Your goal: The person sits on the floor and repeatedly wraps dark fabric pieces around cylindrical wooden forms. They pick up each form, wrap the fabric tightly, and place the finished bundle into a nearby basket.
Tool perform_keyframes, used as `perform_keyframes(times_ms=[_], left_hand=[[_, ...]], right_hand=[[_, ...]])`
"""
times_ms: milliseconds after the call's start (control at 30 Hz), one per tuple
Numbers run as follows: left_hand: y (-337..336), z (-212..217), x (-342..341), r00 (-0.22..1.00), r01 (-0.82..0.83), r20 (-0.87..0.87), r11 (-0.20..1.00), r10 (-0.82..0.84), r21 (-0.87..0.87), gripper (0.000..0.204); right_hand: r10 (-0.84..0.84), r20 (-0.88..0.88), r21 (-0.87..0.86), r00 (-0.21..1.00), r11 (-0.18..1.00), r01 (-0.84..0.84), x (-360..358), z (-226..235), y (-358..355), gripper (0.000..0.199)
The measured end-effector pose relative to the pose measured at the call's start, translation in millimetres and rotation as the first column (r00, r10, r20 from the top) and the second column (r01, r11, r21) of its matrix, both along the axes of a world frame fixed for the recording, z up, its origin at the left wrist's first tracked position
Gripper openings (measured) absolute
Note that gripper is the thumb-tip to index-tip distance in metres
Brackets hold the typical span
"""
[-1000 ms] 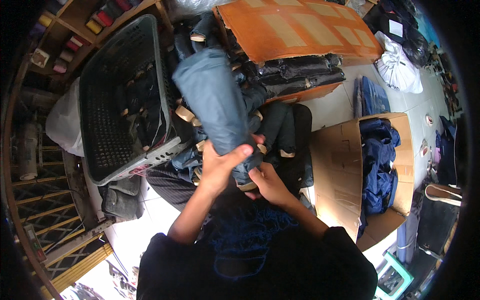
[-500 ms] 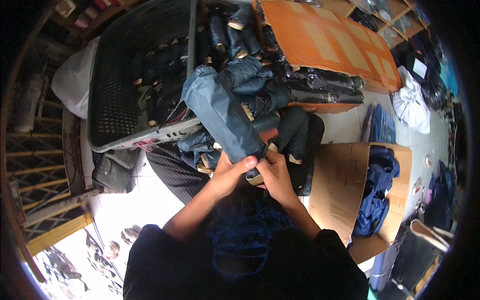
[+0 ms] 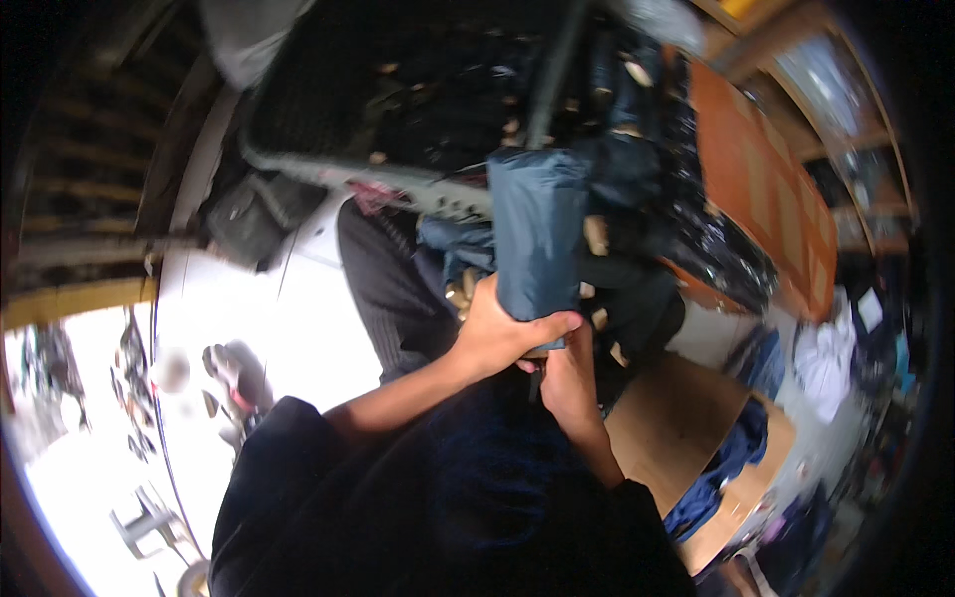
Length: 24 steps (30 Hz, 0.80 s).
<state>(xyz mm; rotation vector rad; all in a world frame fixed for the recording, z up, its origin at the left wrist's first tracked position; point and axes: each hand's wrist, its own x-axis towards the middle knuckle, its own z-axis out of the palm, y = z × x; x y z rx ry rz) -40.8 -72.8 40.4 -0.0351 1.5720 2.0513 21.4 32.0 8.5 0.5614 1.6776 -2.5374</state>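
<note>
A blue-grey folded umbrella (image 3: 537, 234) stands nearly upright in front of my chest, in its smooth nylon cover. Wrapped around its lower part is my left hand (image 3: 495, 333), the thumb lying across the front. My right hand (image 3: 569, 370) closes on the bottom end, where a pale handle edge and a dark strap partly show; some of its fingers are hidden. Around my lap lie more rolled umbrellas (image 3: 460, 244) with pale wooden-looking ends, several of them blurred.
Ahead, a large dark plastic crate (image 3: 413, 184) holds many similar rolls. An orange taped carton (image 3: 761, 184) and black plastic-wrapped packs (image 3: 711, 259) stand at the far right. Nearer on the right is an open cardboard box (image 3: 662, 423) with blue cloth (image 3: 736, 448). Footwear (image 3: 234, 378) lies on the left floor.
The umbrella has swung from leaning left to nearly upright, with both hands still on it. The whole view has turned, shifting the crate and boxes to the right, with blur.
</note>
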Motion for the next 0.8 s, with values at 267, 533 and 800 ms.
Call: perform_keyframes(times_ms=[267,533,800], left_hand=[[-102.1,-39.9,8.9,0.949,-0.301,-0.104,0.953,0.299,-0.012,0.048],[-266.2,-223.2,16.1,0.692,-0.676,-0.197,0.528,0.695,-0.514,0.046],[-300.1,-319.8,4.7,0.860,-0.442,-0.403,0.061,0.313,-0.895,0.068]], right_hand=[[0.551,-0.005,-0.085,0.835,0.831,-0.549,-39.4,-0.8,-43.2,0.031],[0.226,-0.140,0.311,0.964,0.934,-0.174,-46.4,13.1,11.9,0.015],[0.246,0.081,0.996,0.966,-0.066,-0.067,-88.0,17.8,113.1,0.049]])
